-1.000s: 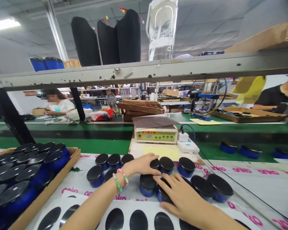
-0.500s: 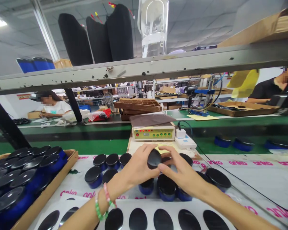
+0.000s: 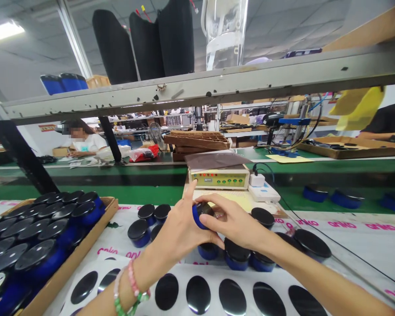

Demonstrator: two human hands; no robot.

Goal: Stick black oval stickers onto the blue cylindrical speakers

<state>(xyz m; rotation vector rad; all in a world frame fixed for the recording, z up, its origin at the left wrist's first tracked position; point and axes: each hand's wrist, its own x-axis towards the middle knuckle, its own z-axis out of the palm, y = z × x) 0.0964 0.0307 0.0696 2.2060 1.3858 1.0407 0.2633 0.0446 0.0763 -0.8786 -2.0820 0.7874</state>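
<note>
pink "anko" print [image 3: 107,251] near held blue jar [image 3: 197,216]

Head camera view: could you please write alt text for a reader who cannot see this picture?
A left hand and right hand grip a blue jar with a black lid above other jars. A shallow tray of more jars lies to the left, and a sheet of black oval stickers lies nearest the camera.
</note>
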